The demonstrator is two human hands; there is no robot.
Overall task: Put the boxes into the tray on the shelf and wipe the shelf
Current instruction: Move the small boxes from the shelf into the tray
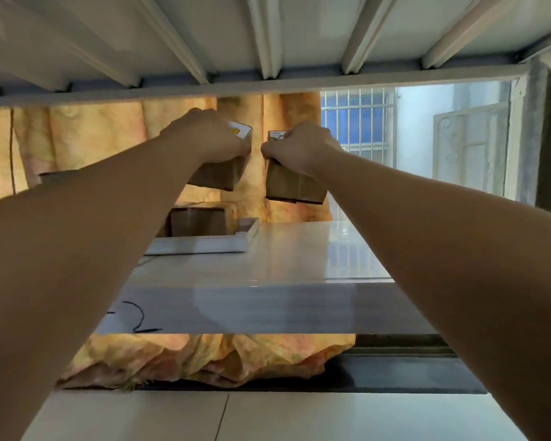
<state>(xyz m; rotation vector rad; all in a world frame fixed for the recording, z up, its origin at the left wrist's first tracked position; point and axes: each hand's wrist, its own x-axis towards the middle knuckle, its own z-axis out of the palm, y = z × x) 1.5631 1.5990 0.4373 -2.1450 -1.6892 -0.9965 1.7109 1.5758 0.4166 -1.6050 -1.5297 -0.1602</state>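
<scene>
Reaches both bare arms forward and holds up two brown cardboard boxes, one in each hand, clear above the shelf (299, 249). Grips the left box (218, 176) with the left hand (204, 135), fingers curled over its top edge (a white label with a yellow mark shows just beyond the knuckles). Grips the right box (291, 186) with the right hand (296, 148) in the same way, from the top, fingers wrapped tight round it. Holds the two side by side, near each other but apart, the left one tilted, the right one closer to upright. Has the white tray (204, 245) at about 7 o'clock from the left box, resting on the pale shelf board and partly hidden by the left forearm. Shows a third box (198, 221) already inside that tray, toward its far side. Faces a yellow-orange curtain (86, 138) at 12 o'clock behind both boxes, with a barred window (353, 122) at 2 o'clock. Looks up at the ribbed underside of an upper shelf (268, 43) overhead. Catches a thin black cable (139, 316) at 8 o'clock, against the shelf's grey front edge.
</scene>
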